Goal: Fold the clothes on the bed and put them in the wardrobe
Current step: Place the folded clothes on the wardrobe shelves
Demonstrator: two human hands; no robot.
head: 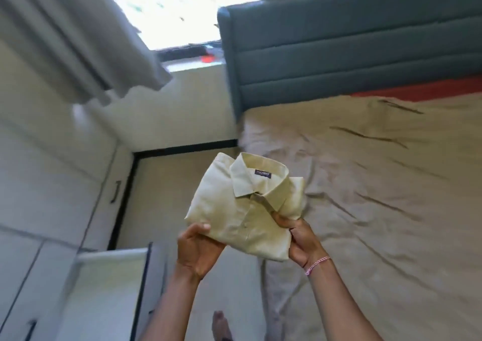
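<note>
Shirt (242, 210) looks fully folded: a neat pale-yellow square, collar up, thin crisp fabric. You're holding it in the air beside the bed (378, 184) and its wrinkly beige sheet. Your left hand (199, 252) and right hand (300, 239) both grip its near edge. I'd say only the white wardrobe (60, 173) bit is left.

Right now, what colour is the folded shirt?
The shirt is plain pale yellow, seen in the head view.
</note>
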